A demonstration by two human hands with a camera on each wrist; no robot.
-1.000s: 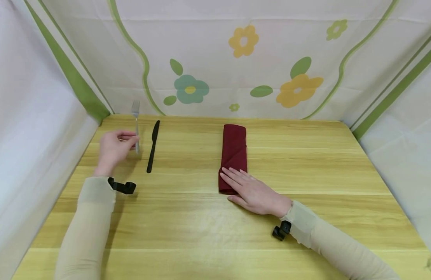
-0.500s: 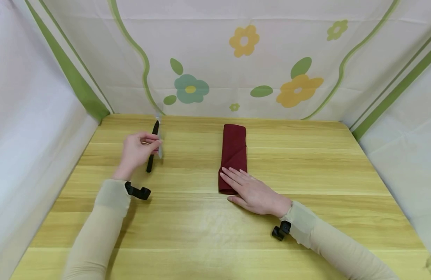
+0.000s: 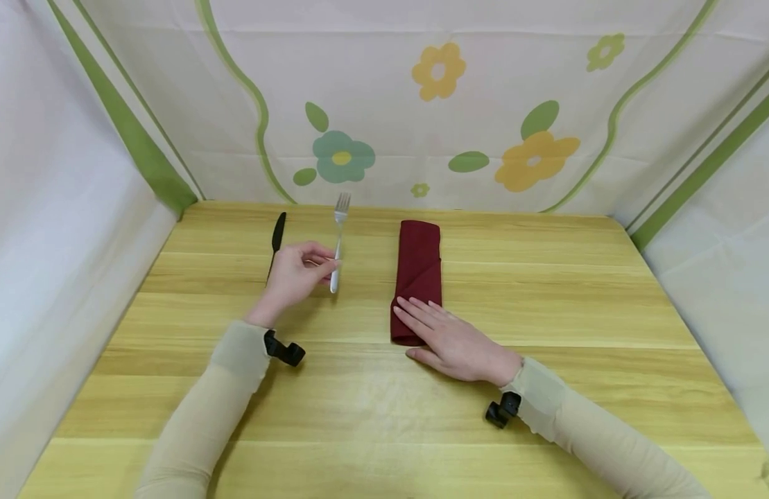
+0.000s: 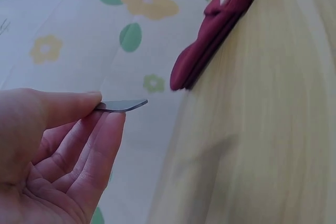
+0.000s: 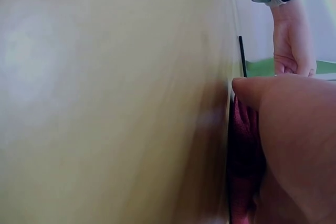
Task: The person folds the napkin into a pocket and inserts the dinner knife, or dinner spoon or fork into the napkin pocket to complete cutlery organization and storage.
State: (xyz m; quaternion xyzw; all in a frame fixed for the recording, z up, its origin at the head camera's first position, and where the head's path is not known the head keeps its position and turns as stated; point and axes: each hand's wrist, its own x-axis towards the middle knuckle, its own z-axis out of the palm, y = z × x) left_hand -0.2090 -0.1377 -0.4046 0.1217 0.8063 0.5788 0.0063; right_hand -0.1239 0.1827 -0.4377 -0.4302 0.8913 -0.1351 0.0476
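Observation:
Between thumb and fingers, my left hand (image 3: 299, 274) pinches a silver fork (image 3: 338, 239) by its handle, tines pointing away. The left wrist view shows the handle end of the fork (image 4: 123, 105) sticking out past the fingertips, raised above the table. A folded dark red napkin (image 3: 418, 253) lies lengthwise to the right of the fork, apart from it. My right hand (image 3: 455, 343) rests on the napkin's near end with straight fingers. Left of the fork a black knife (image 3: 278, 232) lies on the table, its handle partly hidden behind my left hand.
The wooden table (image 3: 546, 277) runs back to a white cloth (image 3: 396, 104) printed with flowers. White cloth also hangs along the left and right sides. A black camera mount (image 3: 284, 348) sits on the left wrist and another camera mount (image 3: 503, 410) on the right.
My left hand has carried the fork rightward, from left of the knife, over it, toward the napkin. The right hand stays in place on the napkin.

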